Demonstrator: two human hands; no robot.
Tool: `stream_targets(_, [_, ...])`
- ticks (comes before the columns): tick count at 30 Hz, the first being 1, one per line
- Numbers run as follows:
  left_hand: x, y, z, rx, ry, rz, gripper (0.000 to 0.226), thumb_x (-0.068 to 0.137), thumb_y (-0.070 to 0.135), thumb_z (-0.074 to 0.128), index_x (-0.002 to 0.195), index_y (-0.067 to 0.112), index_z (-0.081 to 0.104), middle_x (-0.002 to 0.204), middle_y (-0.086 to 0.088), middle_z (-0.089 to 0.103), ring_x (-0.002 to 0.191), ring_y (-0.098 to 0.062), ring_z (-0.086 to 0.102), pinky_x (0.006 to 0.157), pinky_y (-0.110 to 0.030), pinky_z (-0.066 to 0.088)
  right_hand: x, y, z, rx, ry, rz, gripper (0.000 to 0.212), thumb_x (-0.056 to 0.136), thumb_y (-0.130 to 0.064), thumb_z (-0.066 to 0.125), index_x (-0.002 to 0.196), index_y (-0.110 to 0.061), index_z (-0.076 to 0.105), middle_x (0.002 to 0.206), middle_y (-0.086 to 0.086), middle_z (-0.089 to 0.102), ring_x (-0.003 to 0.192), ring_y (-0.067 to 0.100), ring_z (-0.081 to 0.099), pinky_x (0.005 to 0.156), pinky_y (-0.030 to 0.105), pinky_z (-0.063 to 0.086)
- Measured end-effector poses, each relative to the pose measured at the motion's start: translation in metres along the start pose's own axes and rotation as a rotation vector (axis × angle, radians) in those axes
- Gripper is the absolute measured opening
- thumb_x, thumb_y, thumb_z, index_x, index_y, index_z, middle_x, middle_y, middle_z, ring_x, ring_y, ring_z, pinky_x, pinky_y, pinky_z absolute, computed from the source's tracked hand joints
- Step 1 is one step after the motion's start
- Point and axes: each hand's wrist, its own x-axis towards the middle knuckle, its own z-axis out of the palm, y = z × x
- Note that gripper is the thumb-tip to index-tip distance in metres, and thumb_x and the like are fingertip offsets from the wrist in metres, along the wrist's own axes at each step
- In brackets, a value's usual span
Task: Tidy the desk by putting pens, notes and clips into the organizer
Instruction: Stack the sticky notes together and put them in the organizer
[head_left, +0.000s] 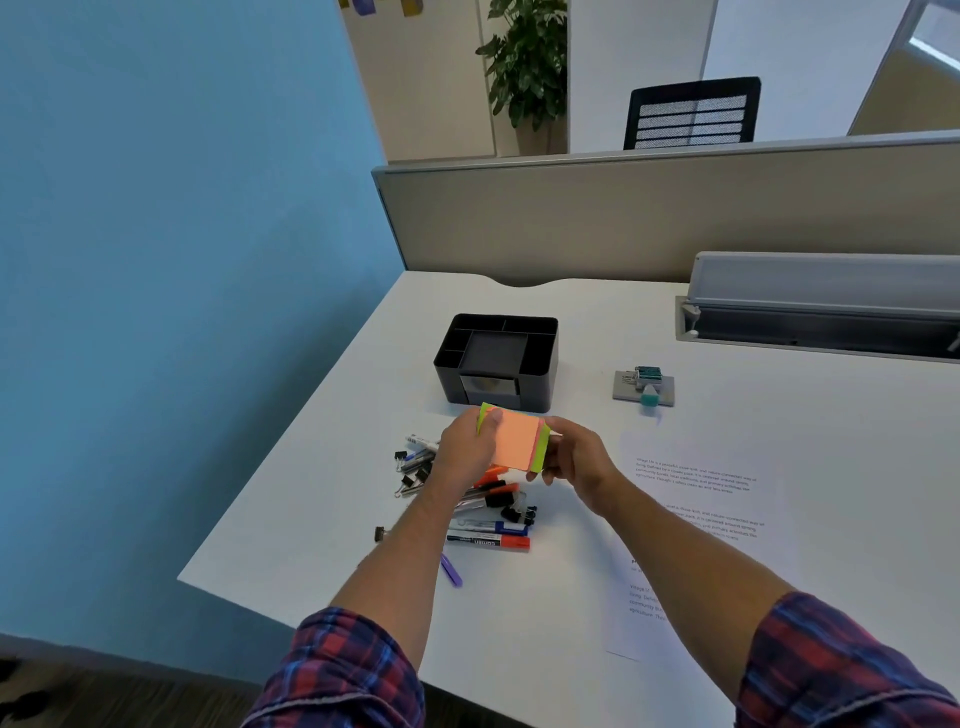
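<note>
Notes: square pad, orange top, lime-green edges; left hand and right hand pinch opposite sides.

Notes, pens and clips waiting in front of the organizer

The organizer, a black box with open compartments and a small front drawer, is standing upright on the desk. Just before it, a notes pad, orange on top with green and pink layers, is being held up, tilted. Nearer than that, pens with red, blue and orange caps are lying in a loose heap, with black clips lying among them and to their left.
</note>
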Motion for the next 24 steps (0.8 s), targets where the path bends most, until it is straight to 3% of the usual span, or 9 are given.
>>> stream_targets(3, [-0.001,0.006,0.010,-0.108,0.095,-0.054,0.026,0.105,0.053,0.036,0.108,0.030,0.047,0.088,0.013,0.054,0.077,-0.004,0.057,0.041,-0.007,0.041,0.006,-0.005,0.003,-0.046,-0.013,0.004,0.030,0.103,-0.027,0.056,0.126,-0.008,0.056,0.104,0.020,0.071,0.068,0.029,0.069,0.054,0.025,0.050])
stream_targets(8, [0.004,0.010,0.022,-0.225,0.193,-0.118,0.030,0.106,0.051,0.032,0.106,0.026,0.049,0.088,0.008,0.057,0.077,-0.008,0.059,0.037,-0.008,0.039,0.020,-0.008,0.003,-0.097,0.030,-0.113,0.035,0.094,-0.015,0.071,0.125,-0.007,0.058,0.102,0.016,0.073,0.067,0.025,0.071,0.056,0.027,0.054])
stream_targets(13, [0.023,0.014,0.023,-0.295,0.160,-0.093,0.029,0.107,0.043,0.036,0.106,0.019,0.052,0.091,-0.001,0.063,0.078,-0.018,0.063,0.062,-0.034,0.052,0.041,-0.019,-0.006,-0.121,0.146,-0.226,0.031,0.091,-0.016,0.074,0.117,-0.003,0.064,0.087,0.012,0.076,0.064,0.027,0.071,0.058,0.031,0.055])
stream_targets(17, [0.039,0.016,0.019,-0.203,0.177,-0.015,0.010,0.103,0.026,0.051,0.110,0.020,0.056,0.096,0.001,0.058,0.086,-0.019,0.058,0.069,-0.033,0.049,0.066,-0.037,-0.019,-0.301,0.232,-0.323,0.029,0.094,-0.019,0.070,0.118,-0.003,0.068,0.076,0.007,0.075,0.059,0.021,0.072,0.054,0.027,0.054])
stream_targets(19, [0.048,0.016,0.016,-0.080,0.221,0.052,0.029,0.100,0.020,0.057,0.128,0.016,0.056,0.114,-0.001,0.054,0.099,-0.018,0.057,0.087,-0.036,0.052,0.080,-0.050,-0.026,-0.411,0.281,-0.364,0.027,0.097,-0.022,0.066,0.121,-0.009,0.069,0.074,0.002,0.075,0.058,0.015,0.071,0.055,0.023,0.055])
stream_targets(21, [0.055,0.016,0.013,0.087,0.246,0.140,0.046,0.098,0.018,0.059,0.142,0.013,0.049,0.137,-0.004,0.050,0.121,-0.022,0.051,0.100,-0.039,0.045,0.093,-0.065,-0.033,-0.503,0.338,-0.420,0.024,0.099,-0.022,0.062,0.121,-0.014,0.069,0.075,-0.001,0.074,0.057,0.008,0.069,0.060,0.026,0.058])
stream_targets(24, [0.065,0.017,0.009,0.338,0.202,0.242,0.057,0.097,0.022,0.060,0.151,0.015,0.042,0.157,-0.001,0.040,0.142,-0.021,0.039,0.105,-0.042,0.040,0.111,-0.087,-0.041,-0.578,0.413,-0.499,0.023,0.100,-0.021,0.059,0.121,-0.019,0.068,0.080,0.001,0.073,0.059,0.006,0.067,0.064,0.028,0.058])
